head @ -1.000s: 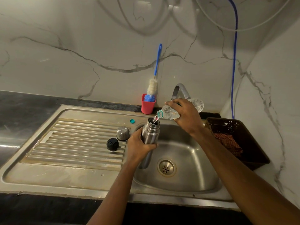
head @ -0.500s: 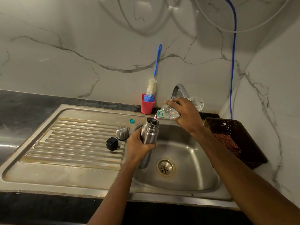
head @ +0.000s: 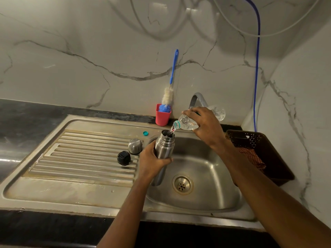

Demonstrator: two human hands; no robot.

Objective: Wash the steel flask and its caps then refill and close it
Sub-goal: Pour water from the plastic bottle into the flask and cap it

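Note:
My left hand (head: 152,159) grips the steel flask (head: 163,146) upright over the left side of the sink basin (head: 215,176), its mouth open. My right hand (head: 206,126) holds a clear plastic bottle (head: 188,123) tilted down, and water runs from its neck into the flask's mouth. On the ribbed drainboard (head: 86,154) just left of the flask stand the steel outer cap (head: 135,146) and the black inner cap (head: 123,158). A small teal bottle cap (head: 145,133) lies behind them.
A red cup (head: 162,117) with a blue-handled bottle brush (head: 170,86) stands against the marble wall. The tap (head: 198,99) rises behind my right hand. A dark perforated basket (head: 259,154) holding a checked cloth sits right of the sink. A blue hose (head: 257,77) hangs in the corner.
The pouring goes on; both hands, flask and bottle hold almost the same place, with only a slight shift of the view.

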